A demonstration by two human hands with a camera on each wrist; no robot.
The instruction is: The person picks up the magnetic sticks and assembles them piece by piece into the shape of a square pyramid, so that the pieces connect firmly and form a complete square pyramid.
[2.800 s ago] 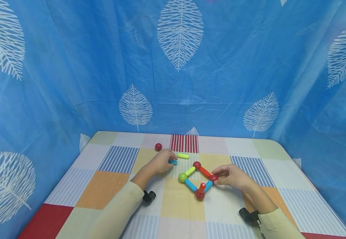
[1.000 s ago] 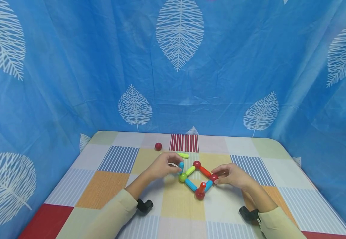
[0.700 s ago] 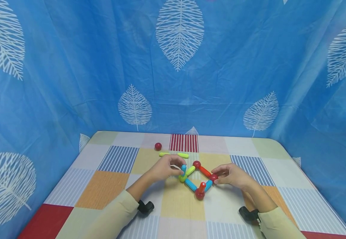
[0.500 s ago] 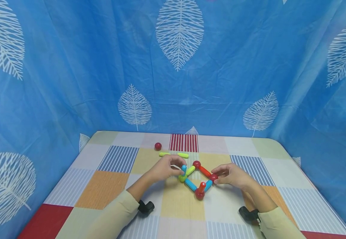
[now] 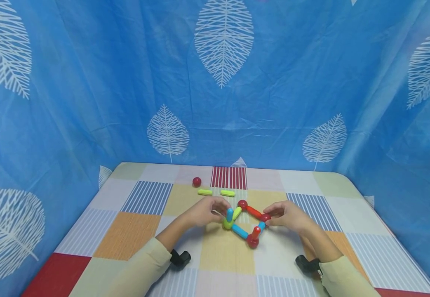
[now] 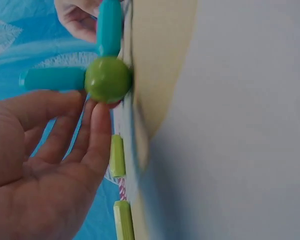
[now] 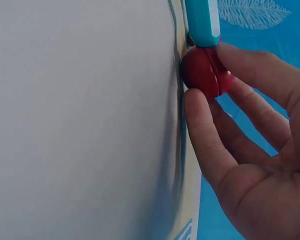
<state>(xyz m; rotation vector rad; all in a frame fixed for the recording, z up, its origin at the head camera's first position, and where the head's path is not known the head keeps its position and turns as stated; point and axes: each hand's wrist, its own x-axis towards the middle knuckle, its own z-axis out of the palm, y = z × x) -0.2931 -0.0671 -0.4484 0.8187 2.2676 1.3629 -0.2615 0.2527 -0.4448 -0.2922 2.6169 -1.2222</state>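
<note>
A diamond of toy building rods and balls lies on the table. My left hand (image 5: 209, 211) pinches the green ball (image 6: 108, 80) at its left corner with thumb and finger. An upright blue rod (image 5: 229, 215) stands on that ball, beside the fingers. At the right corner my right hand (image 5: 287, 215) holds a red ball (image 7: 202, 72) between its fingertips. The near red ball (image 5: 252, 241) bears an upright red rod (image 5: 256, 232); another red ball (image 5: 242, 204) forms the far corner. Yellow-green (image 5: 237, 213), red (image 5: 253, 212) and two blue rods (image 5: 240, 232) make the sides.
Beyond the left hand lie two loose yellow-green rods (image 5: 205, 192) and a single red ball (image 5: 197, 181). A patchwork cloth (image 5: 226, 260) covers the table. Blue leaf-print curtains (image 5: 274, 103) enclose its back and sides.
The left hand has brought the blue rod from the table onto the green ball, where it stands upright, and its fingers are now lower. The diamond has turned slightly, its near corner shifting right.
</note>
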